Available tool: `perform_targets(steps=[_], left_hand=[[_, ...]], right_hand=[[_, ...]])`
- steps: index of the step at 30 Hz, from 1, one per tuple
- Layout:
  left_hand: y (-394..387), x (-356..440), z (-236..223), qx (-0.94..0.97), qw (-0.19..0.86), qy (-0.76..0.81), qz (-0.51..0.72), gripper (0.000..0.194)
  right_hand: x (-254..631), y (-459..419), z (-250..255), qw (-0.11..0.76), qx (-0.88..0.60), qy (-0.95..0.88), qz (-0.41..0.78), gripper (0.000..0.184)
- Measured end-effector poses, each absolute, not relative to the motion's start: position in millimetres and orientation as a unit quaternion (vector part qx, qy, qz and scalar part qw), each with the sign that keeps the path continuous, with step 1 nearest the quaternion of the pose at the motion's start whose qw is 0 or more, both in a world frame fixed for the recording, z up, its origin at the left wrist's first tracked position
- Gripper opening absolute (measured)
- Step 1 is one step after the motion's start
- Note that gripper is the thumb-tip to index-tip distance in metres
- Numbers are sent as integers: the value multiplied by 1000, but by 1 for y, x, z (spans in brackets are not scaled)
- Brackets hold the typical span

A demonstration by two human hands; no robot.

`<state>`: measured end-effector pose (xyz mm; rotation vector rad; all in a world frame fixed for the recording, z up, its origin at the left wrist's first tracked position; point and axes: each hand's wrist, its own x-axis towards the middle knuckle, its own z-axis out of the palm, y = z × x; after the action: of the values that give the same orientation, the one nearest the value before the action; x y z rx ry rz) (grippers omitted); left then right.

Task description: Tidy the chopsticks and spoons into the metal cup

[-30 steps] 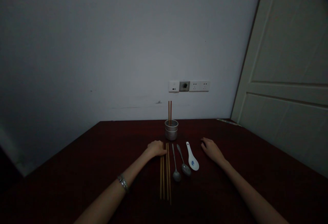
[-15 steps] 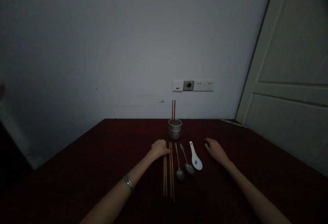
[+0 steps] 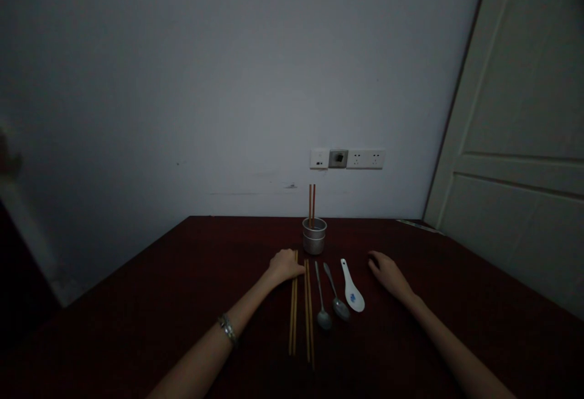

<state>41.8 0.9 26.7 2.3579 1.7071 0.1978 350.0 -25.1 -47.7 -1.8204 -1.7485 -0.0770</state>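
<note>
My left hand [image 3: 283, 265] is closed around the upper part of a pair of wooden chopsticks [image 3: 292, 320], whose tips show above the thumb. Just to the right lies a second pair of chopsticks [image 3: 309, 314], apart from my fingers. Beside it are a long-handled metal spoon [image 3: 323, 319], another metal spoon [image 3: 339, 308] and a white ceramic soup spoon [image 3: 354, 297] with a blue mark, all in a row. My right hand [image 3: 387, 272] rests on the table to the right of the soup spoon, holding nothing, its fingers loosely bent and slightly apart.
Behind the row stands a metal cup [image 3: 314, 242] with two chopsticks [image 3: 312, 201] upright in it. The dark red table [image 3: 228, 247] meets a pale wall carrying sockets [image 3: 365, 159]. A panelled door [image 3: 515, 143] is at the right. Something blurred shows at the far left edge.
The left pair of chopsticks has shifted a little leftward with my left hand, widening its gap from the second pair. The view has moved slightly. My right hand stays in place.
</note>
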Motion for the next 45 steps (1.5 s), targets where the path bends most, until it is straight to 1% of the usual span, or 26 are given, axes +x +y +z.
perform_targets(steps=[3, 5, 6, 8, 9, 10, 11, 13, 16, 22, 29, 31, 33, 35, 37, 40, 42, 45], left_hand=[[1, 39, 49, 794, 83, 593, 102, 36], [0, 40, 68, 786, 51, 603, 128, 38], [-2, 40, 78, 784, 34, 604, 142, 39], [-6, 42, 97, 785, 7, 595, 171, 39], [-10, 43, 106, 787, -4, 589, 183, 38], [-14, 44, 114, 789, -13, 583, 194, 37], [-18, 45, 122, 790, -18, 578, 203, 36], [-28, 48, 133, 791, -26, 571, 219, 35], [-40, 52, 142, 784, -40, 569, 246, 34], [-48, 57, 141, 776, -45, 572, 261, 33], [-48, 53, 139, 779, -25, 552, 295, 26], [-47, 48, 142, 788, 1, 521, 329, 25], [-43, 41, 146, 797, 66, 469, 375, 25], [-40, 34, 150, 791, 181, 398, 427, 25], [-37, 27, 155, 760, 315, 328, 463, 31], [-38, 21, 161, 706, 472, 258, 461, 40], [-40, 20, 163, 685, 521, 238, 451, 38], [-42, 23, 164, 676, 528, 244, 452, 30]], right_hand=[[337, -28, -23, 394, -652, -648, -15, 37], [315, -33, 2, 467, -613, -636, 33, 33], [301, -37, 15, 503, -587, -628, 83, 30], [268, -46, 39, 559, -514, -600, 252, 31], [252, -50, 49, 570, -470, -582, 341, 34], [236, -55, 58, 557, -432, -573, 419, 37], [221, -60, 65, 544, -407, -564, 469, 41], [196, -69, 75, 517, -379, -554, 530, 47], [171, -78, 81, 492, -341, -563, 569, 45], [152, -77, 77, 553, -334, -573, 504, 42], [154, -72, 77, 541, -331, -586, 504, 49], [155, -73, 83, 538, -324, -591, 506, 50], [157, -73, 89, 532, -313, -598, 511, 48], [158, -73, 94, 525, -301, -601, 521, 44], [160, -73, 97, 519, -288, -601, 535, 40], [160, -74, 95, 506, -275, -606, 549, 37], [161, -75, 93, 496, -264, -617, 551, 35], [162, -75, 89, 486, -254, -625, 555, 33]])
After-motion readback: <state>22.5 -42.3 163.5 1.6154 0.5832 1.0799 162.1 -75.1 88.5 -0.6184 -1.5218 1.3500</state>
